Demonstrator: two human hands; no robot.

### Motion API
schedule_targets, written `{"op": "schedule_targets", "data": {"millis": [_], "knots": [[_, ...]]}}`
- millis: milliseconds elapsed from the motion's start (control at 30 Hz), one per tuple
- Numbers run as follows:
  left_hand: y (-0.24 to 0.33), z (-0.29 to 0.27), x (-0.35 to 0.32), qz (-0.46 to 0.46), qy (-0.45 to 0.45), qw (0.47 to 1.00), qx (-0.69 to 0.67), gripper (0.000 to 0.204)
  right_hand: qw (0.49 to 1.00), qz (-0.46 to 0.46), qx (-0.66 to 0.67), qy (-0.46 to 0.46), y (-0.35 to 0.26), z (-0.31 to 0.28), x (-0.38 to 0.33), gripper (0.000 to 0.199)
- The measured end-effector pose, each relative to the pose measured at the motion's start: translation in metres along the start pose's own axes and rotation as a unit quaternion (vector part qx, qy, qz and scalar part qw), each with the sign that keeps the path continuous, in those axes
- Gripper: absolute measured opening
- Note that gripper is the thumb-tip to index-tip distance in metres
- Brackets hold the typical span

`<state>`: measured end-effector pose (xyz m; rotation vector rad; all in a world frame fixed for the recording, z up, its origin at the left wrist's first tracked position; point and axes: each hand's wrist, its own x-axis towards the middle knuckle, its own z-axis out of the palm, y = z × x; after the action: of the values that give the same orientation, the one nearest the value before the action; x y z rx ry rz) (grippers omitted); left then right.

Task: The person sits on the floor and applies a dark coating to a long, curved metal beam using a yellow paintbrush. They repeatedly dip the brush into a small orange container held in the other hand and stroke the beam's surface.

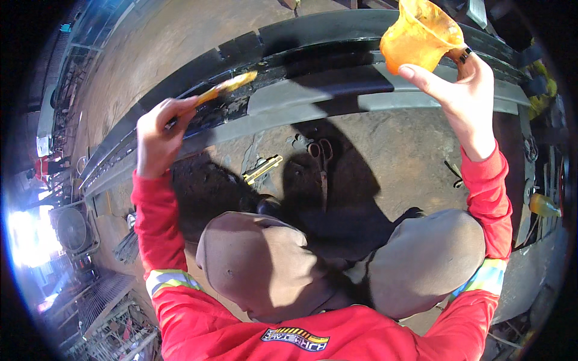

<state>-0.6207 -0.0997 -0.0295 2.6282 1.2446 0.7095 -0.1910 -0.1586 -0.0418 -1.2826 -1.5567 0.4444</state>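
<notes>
Paintbrush [224,88] — gripped in left hand [158,137], bristles touching the grey steel beam [337,90]; orange plastic cup [418,37] — clasped in raised right hand [463,96].

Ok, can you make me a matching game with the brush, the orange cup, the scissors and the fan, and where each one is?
Things:
1. paintbrush
2. orange cup
3. scissors
4. fan

Places:
A. lying on the dirt ground
B. held up in the right hand
C. far off at the left edge
D. in the left hand, tip on the dark steel beam

Pairs: 1-D, 2-B, 3-A, 4-C
</notes>
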Motion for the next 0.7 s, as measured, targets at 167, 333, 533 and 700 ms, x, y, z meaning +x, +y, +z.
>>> {"op": "schedule_targets", "data": {"millis": [167,333,533,700], "knots": [[0.004,0.005,0.013,0.015,0.035,0.999,0.012,0.022,0.999,-0.026,-0.025,0.002,-0.003,-0.002,0.002,0.051],[0.019,-0.014,-0.007,0.018,0.055,0.997,0.042,0.021,0.999,-0.013,-0.031,0.001,0.003,-0.005,0.0,0.048],[0.008,0.004,0.013,0.014,0.007,1.0,-0.008,0.022,0.999,0.008,-0.028,-0.022,-0.002,-0.001,-0.002,0.047],[-0.011,0.018,0.016,0.027,0.0,1.0,-0.009,0.021,0.999,-0.008,-0.037,-0.019,-0.005,-0.007,-0.001,0.047]]}}
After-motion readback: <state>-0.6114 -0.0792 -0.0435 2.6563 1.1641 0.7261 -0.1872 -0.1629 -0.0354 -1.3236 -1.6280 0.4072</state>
